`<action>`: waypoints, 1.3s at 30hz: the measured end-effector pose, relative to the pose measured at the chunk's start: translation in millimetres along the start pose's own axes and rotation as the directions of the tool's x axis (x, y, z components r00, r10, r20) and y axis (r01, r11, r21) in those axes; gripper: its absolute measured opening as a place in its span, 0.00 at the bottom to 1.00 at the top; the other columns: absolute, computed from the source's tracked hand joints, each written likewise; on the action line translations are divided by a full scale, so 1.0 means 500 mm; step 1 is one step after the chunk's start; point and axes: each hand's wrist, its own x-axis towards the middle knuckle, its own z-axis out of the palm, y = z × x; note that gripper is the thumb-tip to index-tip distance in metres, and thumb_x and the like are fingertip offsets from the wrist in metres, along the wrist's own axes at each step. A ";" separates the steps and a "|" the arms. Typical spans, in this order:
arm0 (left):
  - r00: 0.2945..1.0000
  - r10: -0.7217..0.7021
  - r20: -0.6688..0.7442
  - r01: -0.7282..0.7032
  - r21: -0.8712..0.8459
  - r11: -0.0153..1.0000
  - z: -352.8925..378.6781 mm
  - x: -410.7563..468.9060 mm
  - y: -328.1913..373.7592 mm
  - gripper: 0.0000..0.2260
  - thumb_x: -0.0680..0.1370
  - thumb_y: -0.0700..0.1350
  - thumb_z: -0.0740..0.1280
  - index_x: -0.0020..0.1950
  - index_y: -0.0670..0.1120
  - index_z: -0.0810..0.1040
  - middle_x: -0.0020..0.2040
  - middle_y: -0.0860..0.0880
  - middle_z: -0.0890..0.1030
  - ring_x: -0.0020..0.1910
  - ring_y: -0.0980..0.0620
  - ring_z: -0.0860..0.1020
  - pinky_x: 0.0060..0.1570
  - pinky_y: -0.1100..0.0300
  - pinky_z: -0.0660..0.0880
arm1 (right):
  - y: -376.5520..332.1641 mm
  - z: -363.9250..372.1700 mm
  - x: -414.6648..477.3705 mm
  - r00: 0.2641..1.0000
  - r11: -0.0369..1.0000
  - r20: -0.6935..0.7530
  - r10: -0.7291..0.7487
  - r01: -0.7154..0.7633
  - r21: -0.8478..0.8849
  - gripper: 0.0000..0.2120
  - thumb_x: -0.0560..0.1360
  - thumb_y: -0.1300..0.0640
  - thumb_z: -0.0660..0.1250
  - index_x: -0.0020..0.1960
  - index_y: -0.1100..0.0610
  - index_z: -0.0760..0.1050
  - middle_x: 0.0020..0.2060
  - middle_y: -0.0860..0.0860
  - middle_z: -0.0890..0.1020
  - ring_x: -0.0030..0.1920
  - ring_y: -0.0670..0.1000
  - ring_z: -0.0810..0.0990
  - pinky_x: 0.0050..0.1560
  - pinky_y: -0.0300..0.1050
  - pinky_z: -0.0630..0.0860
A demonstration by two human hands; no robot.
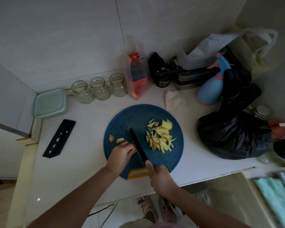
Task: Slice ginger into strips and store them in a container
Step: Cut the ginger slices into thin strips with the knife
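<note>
A round blue cutting board (132, 116) lies on the white counter. A pile of yellow ginger strips (160, 137) sits on its right half. My left hand (122, 153) curls its fingers over a piece of ginger (120, 140) on the board's left side, and a small ginger scrap (111, 138) lies just left of it. My right hand (160, 176) grips the handle of a black knife (138, 145), whose blade stands against my left fingers. A pale green lidded container (50, 102) rests at the counter's back left.
A black knife sheath (59, 138) lies left of the board. Three empty glass jars (99, 88) stand along the back wall. Black plastic bags (232, 129), a blue spray bottle (212, 86), a folded cloth (175, 99) and boxes crowd the right side.
</note>
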 end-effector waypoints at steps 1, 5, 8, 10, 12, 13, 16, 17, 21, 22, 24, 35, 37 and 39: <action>1.000 0.002 0.001 -0.002 -0.003 1.000 0.000 0.000 -0.001 0.06 0.68 0.35 0.75 0.35 0.42 0.79 0.35 0.48 0.79 0.36 0.57 0.75 0.35 0.63 0.71 | 0.001 0.003 0.002 1.000 1.000 -0.004 0.000 0.000 -0.016 0.25 0.78 0.36 0.53 0.30 0.52 0.65 0.25 0.46 0.67 0.26 0.47 0.67 0.29 0.43 0.61; 1.000 0.003 -0.002 -0.003 -0.010 1.000 0.001 -0.002 -0.003 0.05 0.69 0.37 0.73 0.36 0.42 0.79 0.35 0.48 0.79 0.35 0.52 0.78 0.35 0.61 0.72 | -0.010 0.018 0.014 0.999 0.985 -0.046 0.000 -0.008 -0.174 0.26 0.78 0.36 0.50 0.38 0.55 0.71 0.37 0.57 0.78 0.42 0.55 0.77 0.43 0.46 0.70; 1.000 0.008 -0.002 -0.008 -0.012 1.000 -0.001 -0.001 -0.004 0.02 0.69 0.37 0.73 0.38 0.42 0.81 0.37 0.48 0.81 0.37 0.52 0.79 0.37 0.60 0.74 | -0.042 0.020 0.025 0.997 0.977 -0.073 -0.019 0.003 -0.212 0.24 0.79 0.37 0.50 0.36 0.54 0.69 0.38 0.55 0.77 0.43 0.55 0.76 0.45 0.47 0.69; 1.000 0.018 -0.005 -0.018 -0.026 0.999 -0.004 -0.001 -0.004 0.03 0.69 0.37 0.73 0.41 0.42 0.83 0.39 0.48 0.82 0.39 0.53 0.80 0.40 0.61 0.75 | -0.050 0.018 0.025 0.998 0.995 -0.069 -0.012 0.005 -0.101 0.24 0.79 0.37 0.52 0.34 0.53 0.69 0.32 0.52 0.74 0.36 0.53 0.75 0.39 0.47 0.70; 1.000 0.023 -0.013 -0.024 -0.045 0.999 -0.004 -0.004 -0.003 0.04 0.69 0.37 0.74 0.42 0.42 0.84 0.40 0.48 0.83 0.40 0.55 0.81 0.43 0.64 0.75 | -0.044 0.013 0.015 0.998 0.999 -0.056 0.032 -0.030 0.043 0.24 0.78 0.37 0.53 0.34 0.54 0.68 0.27 0.50 0.71 0.27 0.49 0.71 0.32 0.44 0.68; 1.000 0.025 -0.016 -0.026 -0.050 0.998 -0.004 -0.005 -0.003 0.05 0.68 0.38 0.74 0.43 0.42 0.84 0.40 0.48 0.83 0.40 0.55 0.81 0.44 0.65 0.76 | -0.041 0.007 0.008 0.997 0.993 -0.046 0.061 -0.056 0.105 0.24 0.78 0.37 0.53 0.34 0.55 0.67 0.25 0.50 0.69 0.23 0.47 0.68 0.28 0.41 0.66; 1.000 0.027 -0.015 -0.028 -0.060 0.998 -0.003 -0.003 -0.004 0.05 0.69 0.41 0.72 0.43 0.42 0.84 0.40 0.48 0.83 0.40 0.54 0.82 0.44 0.63 0.76 | -0.036 -0.015 -0.010 0.995 0.979 -0.038 0.096 -0.087 0.185 0.24 0.78 0.38 0.55 0.33 0.55 0.65 0.23 0.49 0.66 0.18 0.45 0.63 0.22 0.38 0.61; 1.000 0.028 -0.013 -0.029 -0.060 0.998 -0.002 -0.002 -0.004 0.05 0.69 0.41 0.72 0.43 0.42 0.84 0.40 0.47 0.83 0.40 0.54 0.82 0.44 0.63 0.76 | -0.037 -0.022 -0.016 0.995 0.977 -0.037 0.093 -0.084 0.194 0.24 0.78 0.38 0.55 0.33 0.55 0.65 0.23 0.49 0.65 0.19 0.46 0.62 0.22 0.38 0.61; 0.999 0.032 -0.017 -0.033 -0.053 0.998 -0.002 -0.004 -0.002 0.05 0.68 0.37 0.75 0.43 0.41 0.84 0.40 0.47 0.83 0.40 0.53 0.81 0.45 0.64 0.76 | -0.049 -0.027 -0.030 0.999 0.986 -0.004 0.042 -0.041 0.164 0.23 0.78 0.39 0.55 0.33 0.55 0.64 0.23 0.49 0.64 0.19 0.45 0.61 0.22 0.37 0.60; 0.999 0.034 -0.016 -0.035 -0.047 0.998 -0.002 -0.005 -0.001 0.05 0.67 0.36 0.75 0.42 0.41 0.84 0.40 0.47 0.83 0.40 0.53 0.81 0.44 0.64 0.76 | -0.052 -0.024 -0.032 0.999 0.989 0.006 0.032 -0.032 0.147 0.23 0.79 0.39 0.55 0.33 0.54 0.65 0.23 0.49 0.64 0.19 0.45 0.61 0.22 0.37 0.60; 0.999 0.032 -0.018 -0.033 -0.038 0.999 -0.003 -0.005 -0.001 0.05 0.67 0.36 0.76 0.42 0.41 0.84 0.39 0.47 0.82 0.39 0.52 0.81 0.43 0.64 0.76 | -0.056 -0.019 -0.036 1.000 0.991 0.022 0.020 -0.023 0.129 0.22 0.79 0.40 0.55 0.35 0.54 0.66 0.24 0.49 0.64 0.19 0.45 0.62 0.22 0.37 0.60; 0.999 0.031 -0.015 -0.032 -0.039 0.999 -0.008 -0.005 0.006 0.05 0.68 0.35 0.75 0.42 0.41 0.84 0.40 0.47 0.82 0.38 0.53 0.81 0.42 0.65 0.75 | -0.060 -0.017 -0.043 0.999 0.991 0.029 0.044 -0.047 0.129 0.21 0.80 0.41 0.54 0.37 0.56 0.64 0.26 0.51 0.62 0.19 0.45 0.61 0.21 0.36 0.59; 0.999 0.030 -0.013 -0.031 -0.038 0.999 -0.008 -0.007 0.006 0.05 0.68 0.35 0.75 0.42 0.41 0.84 0.40 0.47 0.82 0.38 0.52 0.81 0.42 0.65 0.75 | -0.060 -0.016 -0.041 0.998 0.988 0.028 0.056 -0.059 0.144 0.22 0.80 0.41 0.54 0.36 0.56 0.63 0.26 0.51 0.62 0.18 0.45 0.61 0.21 0.35 0.59; 1.000 0.023 -0.013 -0.024 -0.039 0.999 -0.007 -0.007 0.006 0.05 0.68 0.35 0.75 0.42 0.41 0.84 0.39 0.47 0.82 0.38 0.52 0.81 0.42 0.64 0.75 | -0.060 -0.015 -0.041 0.997 0.985 0.033 0.065 -0.069 0.160 0.22 0.80 0.40 0.54 0.36 0.57 0.62 0.25 0.51 0.62 0.19 0.46 0.60 0.21 0.35 0.59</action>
